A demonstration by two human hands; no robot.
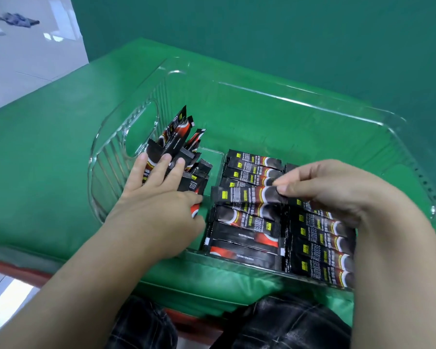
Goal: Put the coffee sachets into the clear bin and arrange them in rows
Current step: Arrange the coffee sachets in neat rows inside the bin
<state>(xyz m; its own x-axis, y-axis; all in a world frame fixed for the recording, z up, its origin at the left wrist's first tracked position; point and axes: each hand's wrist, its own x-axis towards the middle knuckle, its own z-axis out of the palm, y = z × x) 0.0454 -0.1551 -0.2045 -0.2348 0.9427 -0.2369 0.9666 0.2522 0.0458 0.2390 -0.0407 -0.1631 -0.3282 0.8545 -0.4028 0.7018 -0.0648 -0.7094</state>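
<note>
Clear bin point(275, 96) on green cloth point(48, 159): holds two rows of black coffee sachets point(320, 248) lying flat and side by side toward its near right, and a loose pile of sachets point(179, 137) leaning against the left handled wall. Left hand point(159, 197), fingers straight, rests on the loose pile without gripping. Right hand point(332, 187) pinches the end of one sachet point(247, 195) between thumb and fingers, held across the left row.

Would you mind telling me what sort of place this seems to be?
Probably a staged sorting station, not a home: a green cloth covers the table, a green backdrop stands behind, and pale tiled floor lies beyond.
</note>
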